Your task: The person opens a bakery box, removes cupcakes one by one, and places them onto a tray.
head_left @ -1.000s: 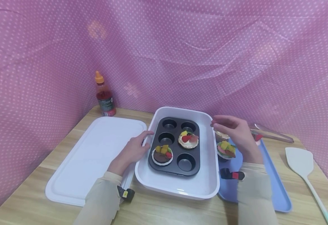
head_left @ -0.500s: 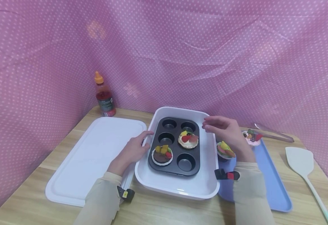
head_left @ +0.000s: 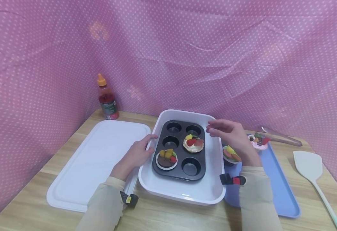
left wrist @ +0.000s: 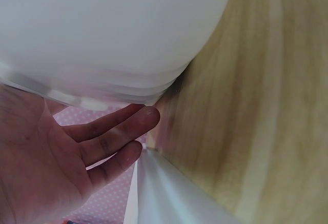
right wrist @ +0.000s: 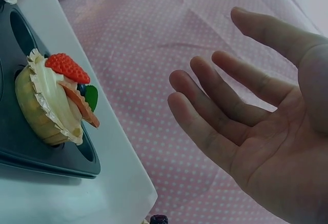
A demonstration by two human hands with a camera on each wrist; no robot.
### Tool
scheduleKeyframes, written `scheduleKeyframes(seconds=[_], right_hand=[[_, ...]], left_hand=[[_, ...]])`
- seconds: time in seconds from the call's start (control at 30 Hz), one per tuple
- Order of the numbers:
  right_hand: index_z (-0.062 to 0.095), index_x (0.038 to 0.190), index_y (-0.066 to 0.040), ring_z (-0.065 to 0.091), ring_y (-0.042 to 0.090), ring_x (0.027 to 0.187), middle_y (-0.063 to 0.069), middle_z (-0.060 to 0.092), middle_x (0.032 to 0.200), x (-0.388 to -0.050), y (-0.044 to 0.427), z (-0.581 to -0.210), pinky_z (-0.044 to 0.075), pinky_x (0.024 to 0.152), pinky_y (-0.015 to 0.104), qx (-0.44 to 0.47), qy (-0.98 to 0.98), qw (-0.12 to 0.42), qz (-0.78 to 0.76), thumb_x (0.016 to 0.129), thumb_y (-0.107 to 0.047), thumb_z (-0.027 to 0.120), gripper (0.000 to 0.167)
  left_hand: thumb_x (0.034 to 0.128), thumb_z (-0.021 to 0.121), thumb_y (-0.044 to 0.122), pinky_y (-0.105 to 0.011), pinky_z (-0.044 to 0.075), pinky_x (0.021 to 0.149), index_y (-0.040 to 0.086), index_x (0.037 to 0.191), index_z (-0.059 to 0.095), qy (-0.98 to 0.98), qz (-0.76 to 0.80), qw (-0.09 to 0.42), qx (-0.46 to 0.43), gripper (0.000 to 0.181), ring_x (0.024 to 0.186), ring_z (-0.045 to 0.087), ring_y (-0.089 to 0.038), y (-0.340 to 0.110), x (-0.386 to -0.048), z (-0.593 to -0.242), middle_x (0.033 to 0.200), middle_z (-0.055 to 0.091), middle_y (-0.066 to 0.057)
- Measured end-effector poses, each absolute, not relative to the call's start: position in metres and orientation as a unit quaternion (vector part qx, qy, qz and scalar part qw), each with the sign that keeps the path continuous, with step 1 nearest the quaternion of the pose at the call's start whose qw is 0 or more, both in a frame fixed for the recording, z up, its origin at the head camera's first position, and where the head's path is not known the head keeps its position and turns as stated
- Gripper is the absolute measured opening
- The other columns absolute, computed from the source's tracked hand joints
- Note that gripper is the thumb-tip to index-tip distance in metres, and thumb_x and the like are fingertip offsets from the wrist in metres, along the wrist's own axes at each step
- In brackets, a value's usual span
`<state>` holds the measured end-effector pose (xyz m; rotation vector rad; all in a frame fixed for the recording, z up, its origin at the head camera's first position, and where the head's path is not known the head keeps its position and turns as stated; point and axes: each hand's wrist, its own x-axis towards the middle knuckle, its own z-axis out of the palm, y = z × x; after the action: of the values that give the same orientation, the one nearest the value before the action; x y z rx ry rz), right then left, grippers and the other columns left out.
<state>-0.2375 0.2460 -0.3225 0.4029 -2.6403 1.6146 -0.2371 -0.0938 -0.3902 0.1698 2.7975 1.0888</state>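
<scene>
My left hand [head_left: 135,154] rests at the left rim of a white tub [head_left: 183,199], its fingers relaxed. In the left wrist view those fingers [left wrist: 118,137] extend beneath the rim. Over the tub's right rim hovers my right hand [head_left: 229,133], holding nothing; the right wrist view shows its fingers [right wrist: 205,131] spread apart. A dark muffin tin [head_left: 171,175] lies in the tub. One cup holds a chocolate cupcake [head_left: 165,163] with yellow and red fruit, another a cream tart [head_left: 193,147] with a strawberry. The remaining cups hold nothing.
Right of the tub lies a blue tray [head_left: 284,192] with a fruit cupcake [head_left: 229,157] and a pink cupcake [head_left: 258,142]. Metal tongs [head_left: 281,138] and a pale spatula [head_left: 308,165] are farther right. On the left are a white lid [head_left: 99,160] and a sauce bottle [head_left: 108,99].
My right hand has shifted left from above the blue tray to the tub's right rim, uncovering the pink cupcake and hiding another cupcake. The left hand stays put.
</scene>
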Motion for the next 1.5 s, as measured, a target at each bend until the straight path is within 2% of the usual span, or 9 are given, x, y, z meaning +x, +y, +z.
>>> scheduleKeyframes(seconds=[0.23, 0.4, 0.53, 0.73, 0.93, 1.2, 1.33, 1.5], right_hand=[[0.066, 0.13, -0.01, 0.071, 0.01, 0.107, 0.009, 0.074, 0.119, -0.236, 0.24, -0.32, 0.049, 0.104, 0.035, 0.132, -0.84, 0.003, 0.527, 0.092, -0.03, 0.074, 0.043], [0.065, 0.13, -0.009, 0.071, 0.011, 0.107, 0.011, 0.072, 0.121, -0.237, 0.232, -0.321, 0.046, 0.109, 0.045, 0.14, -0.826, -0.014, 0.546, 0.092, -0.028, 0.075, 0.043], [0.067, 0.128, -0.01, 0.069, 0.016, 0.111, 0.012, 0.072, 0.121, -0.239, 0.226, -0.324, 0.044, 0.111, 0.052, 0.139, -0.836, -0.017, 0.53, 0.091, -0.029, 0.075, 0.043], [0.067, 0.129, -0.009, 0.063, 0.03, 0.122, 0.013, 0.07, 0.126, -0.243, 0.22, -0.329, 0.043, 0.111, 0.056, 0.136, -0.851, -0.024, 0.506, 0.091, -0.027, 0.075, 0.043], [0.065, 0.131, -0.009, 0.062, 0.033, 0.124, 0.015, 0.068, 0.13, -0.246, 0.216, -0.334, 0.044, 0.11, 0.057, 0.134, -0.854, -0.027, 0.502, 0.091, -0.024, 0.075, 0.044], [0.062, 0.135, -0.012, 0.059, 0.034, 0.128, 0.017, 0.063, 0.137, -0.252, 0.21, -0.344, 0.046, 0.108, 0.057, 0.122, -0.861, -0.047, 0.492, 0.089, -0.028, 0.077, 0.051], [0.057, 0.141, -0.016, 0.055, 0.035, 0.134, 0.014, 0.061, 0.14, -0.254, 0.21, -0.348, 0.042, 0.11, 0.061, 0.103, -0.864, -0.055, 0.49, 0.087, -0.034, 0.079, 0.061], [0.053, 0.145, -0.017, 0.052, 0.036, 0.137, 0.014, 0.059, 0.143, -0.256, 0.208, -0.352, 0.04, 0.11, 0.063, 0.096, -0.865, -0.058, 0.489, 0.086, -0.033, 0.08, 0.067]], left_hand=[[0.1008, 0.05, 0.023, -0.056, 0.047, 0.107, 0.03, 0.15, 0.044, 0.928, 0.363, 0.068, 0.054, 0.05, 0.12, 0.061, -0.03, -0.094, -0.237, -0.39, 0.141, 0.06, -0.014], [0.1004, 0.051, 0.022, -0.055, 0.048, 0.105, 0.03, 0.15, 0.045, 0.929, 0.361, 0.065, 0.055, 0.05, 0.116, 0.061, -0.03, -0.095, -0.237, -0.39, 0.137, 0.062, -0.015], [0.0994, 0.051, 0.021, -0.053, 0.05, 0.102, 0.028, 0.149, 0.046, 0.93, 0.357, 0.056, 0.063, 0.05, 0.107, 0.061, -0.029, -0.096, -0.237, -0.39, 0.129, 0.065, -0.016], [0.0986, 0.052, 0.02, -0.052, 0.051, 0.098, 0.027, 0.148, 0.048, 0.933, 0.35, 0.045, 0.074, 0.05, 0.101, 0.061, -0.028, -0.096, -0.237, -0.39, 0.122, 0.068, -0.016], [0.0984, 0.052, 0.02, -0.051, 0.051, 0.096, 0.027, 0.147, 0.048, 0.933, 0.348, 0.043, 0.077, 0.05, 0.099, 0.061, -0.027, -0.095, -0.238, -0.391, 0.121, 0.068, -0.017], [0.0988, 0.053, 0.02, -0.052, 0.051, 0.098, 0.027, 0.148, 0.048, 0.931, 0.355, 0.045, 0.073, 0.05, 0.103, 0.061, -0.028, -0.095, -0.237, -0.391, 0.128, 0.066, -0.017], [0.099, 0.053, 0.021, -0.053, 0.051, 0.1, 0.027, 0.148, 0.047, 0.931, 0.356, 0.046, 0.071, 0.05, 0.106, 0.062, -0.029, -0.095, -0.237, -0.39, 0.13, 0.065, -0.017], [0.0989, 0.053, 0.02, -0.052, 0.05, 0.099, 0.027, 0.148, 0.047, 0.932, 0.353, 0.044, 0.072, 0.05, 0.104, 0.061, -0.028, -0.095, -0.238, -0.391, 0.128, 0.066, -0.017]])
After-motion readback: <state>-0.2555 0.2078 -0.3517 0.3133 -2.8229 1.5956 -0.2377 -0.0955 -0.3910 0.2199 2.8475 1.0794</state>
